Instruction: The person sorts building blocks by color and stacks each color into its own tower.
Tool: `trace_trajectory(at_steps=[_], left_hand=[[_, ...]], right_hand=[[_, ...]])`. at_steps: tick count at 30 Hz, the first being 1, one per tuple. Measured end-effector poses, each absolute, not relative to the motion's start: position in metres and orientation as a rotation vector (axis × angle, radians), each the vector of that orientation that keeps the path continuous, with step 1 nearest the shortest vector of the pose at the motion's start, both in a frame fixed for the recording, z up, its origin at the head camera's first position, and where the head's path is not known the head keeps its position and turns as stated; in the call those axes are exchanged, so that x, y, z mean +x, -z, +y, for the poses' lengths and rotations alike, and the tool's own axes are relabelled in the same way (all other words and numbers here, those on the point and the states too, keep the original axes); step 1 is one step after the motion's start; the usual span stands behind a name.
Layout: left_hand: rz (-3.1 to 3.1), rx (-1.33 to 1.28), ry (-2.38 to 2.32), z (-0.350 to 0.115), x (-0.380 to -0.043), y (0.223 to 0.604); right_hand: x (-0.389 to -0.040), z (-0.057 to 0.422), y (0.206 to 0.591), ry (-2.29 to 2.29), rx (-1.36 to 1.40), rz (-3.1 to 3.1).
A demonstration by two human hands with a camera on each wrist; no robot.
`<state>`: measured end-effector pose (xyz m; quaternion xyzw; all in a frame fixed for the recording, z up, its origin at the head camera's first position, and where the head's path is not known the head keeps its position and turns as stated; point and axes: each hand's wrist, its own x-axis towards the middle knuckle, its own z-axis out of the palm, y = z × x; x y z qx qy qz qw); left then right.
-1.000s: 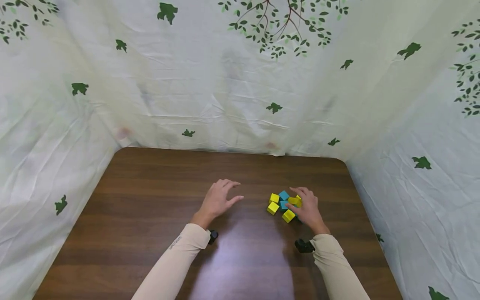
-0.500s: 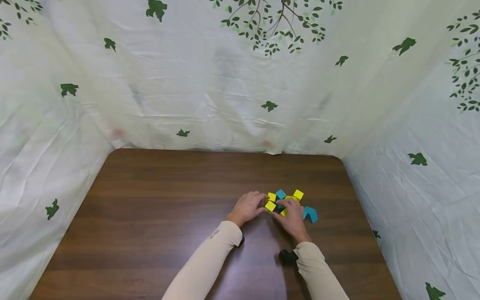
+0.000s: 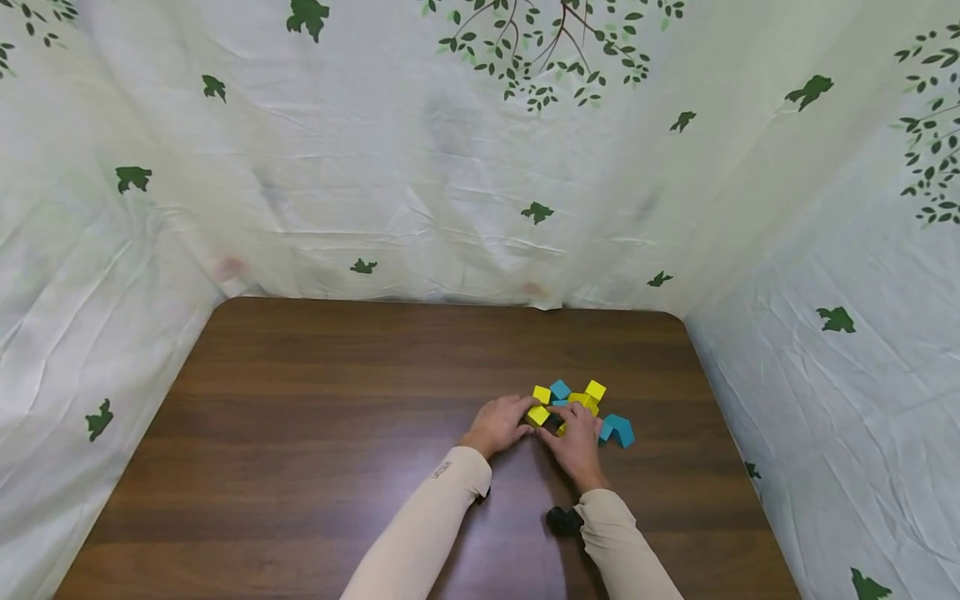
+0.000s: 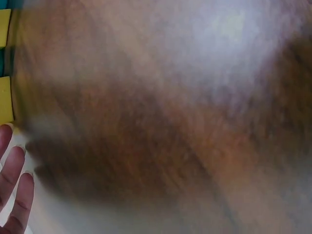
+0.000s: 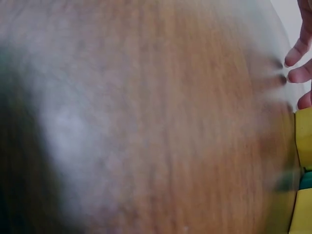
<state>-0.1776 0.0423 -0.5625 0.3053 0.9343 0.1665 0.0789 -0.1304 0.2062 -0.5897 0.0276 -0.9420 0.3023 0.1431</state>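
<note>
In the head view my left hand (image 3: 501,425) has thumb and forefinger about the near-left yellow cube (image 3: 537,416). My right hand (image 3: 576,446) curves its thumb and forefinger round another yellow cube (image 3: 560,430), mostly hidden beneath it. The two thumbs are close together. The left wrist view catches the left fingers (image 4: 11,175) at the edge, just below a yellow cube (image 4: 5,100). At the margin of the right wrist view, the right fingers (image 5: 300,74) reach out above a yellow cube (image 5: 304,139).
Behind the hands lie a yellow cube (image 3: 542,395), a blue cube (image 3: 559,389) and touching yellow cubes (image 3: 594,391). Blue blocks (image 3: 619,431) sit right of the right hand. The brown wooden table (image 3: 337,400) meets a white leaf-patterned cloth (image 3: 450,183) at its back and sides.
My left hand has come right, from bare table to the cubes. The right hand has moved left and nearer, its yellow cube shifting left with it, and the blue blocks are uncovered.
</note>
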Motion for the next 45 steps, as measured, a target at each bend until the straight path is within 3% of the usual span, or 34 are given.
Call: trace_trajectory(at_steps=[30, 45], left_hand=[[2.861, 0.821, -0.791, 0.024, -0.173, 0.565], [2.842, 0.727, -1.173, -0.037, -0.183, 0.548]], right_hand=[[-0.127, 0.191, 0.583, -0.926, 0.198, -2.671], [-0.154, 0.142, 0.562, -1.204, 0.306, -2.677]])
